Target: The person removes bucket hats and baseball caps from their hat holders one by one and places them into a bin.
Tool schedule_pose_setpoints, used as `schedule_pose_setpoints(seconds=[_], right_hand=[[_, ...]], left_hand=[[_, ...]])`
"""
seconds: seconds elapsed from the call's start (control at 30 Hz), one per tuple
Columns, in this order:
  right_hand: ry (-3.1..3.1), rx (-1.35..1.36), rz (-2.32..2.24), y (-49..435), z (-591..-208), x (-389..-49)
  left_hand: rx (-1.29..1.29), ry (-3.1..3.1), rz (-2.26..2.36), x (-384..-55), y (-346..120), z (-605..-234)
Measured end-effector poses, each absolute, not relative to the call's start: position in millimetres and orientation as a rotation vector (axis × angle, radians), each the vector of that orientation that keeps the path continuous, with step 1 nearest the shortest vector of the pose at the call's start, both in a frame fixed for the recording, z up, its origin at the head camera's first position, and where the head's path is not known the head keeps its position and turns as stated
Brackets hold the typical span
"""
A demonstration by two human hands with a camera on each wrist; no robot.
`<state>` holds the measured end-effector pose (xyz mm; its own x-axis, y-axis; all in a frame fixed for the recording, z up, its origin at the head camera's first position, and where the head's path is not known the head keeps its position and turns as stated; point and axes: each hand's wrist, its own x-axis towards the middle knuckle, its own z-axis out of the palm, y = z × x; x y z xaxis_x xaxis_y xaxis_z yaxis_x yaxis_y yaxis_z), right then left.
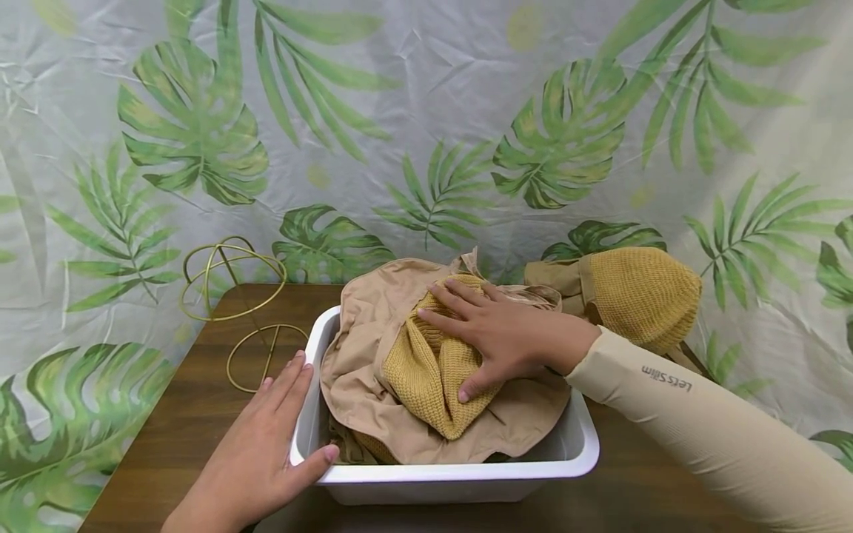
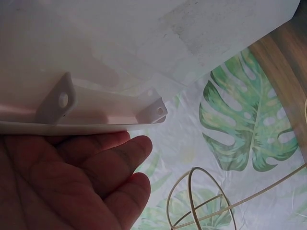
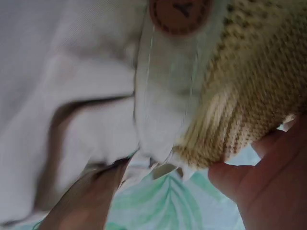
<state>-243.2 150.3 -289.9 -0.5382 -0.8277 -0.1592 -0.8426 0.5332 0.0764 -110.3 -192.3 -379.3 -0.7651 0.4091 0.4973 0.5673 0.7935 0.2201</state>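
Note:
A white plastic basin (image 1: 440, 471) holds a beige fabric hat (image 1: 373, 311) with a wide brim and a mustard knitted crown (image 1: 426, 392). My right hand (image 1: 493, 333) rests on the crown with its fingers spread, and the knit is dented under it. In the right wrist view, the thumb (image 3: 230, 179) touches the knit, beside a beige band with a round brown patch (image 3: 180, 14). My left hand (image 1: 260, 437) lies along the basin's left rim, fingers straight and thumb over the front corner. The left wrist view shows its fingers (image 2: 120, 158) beneath the rim.
Behind the basin at the right sits another hat (image 1: 643, 296) with a mustard knitted crown. A gold wire stand (image 1: 233, 277) stands at the table's left. Below is a dark brown wooden table (image 1: 160, 451), with a leaf-print cloth (image 1: 426, 96) hanging behind it.

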Motion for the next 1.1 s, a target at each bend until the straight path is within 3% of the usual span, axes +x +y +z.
schedule_pose_setpoints(seconds=[0.43, 1.1], right_hand=[[2.515, -1.607, 0.286, 129, -299, -247], [2.346, -1.467, 0.219, 125, -315, -240]], left_hand=[[-0.742, -2.544, -0.512, -111, -192, -382], [-0.742, -2.561, -0.495, -113, -193, -384]])
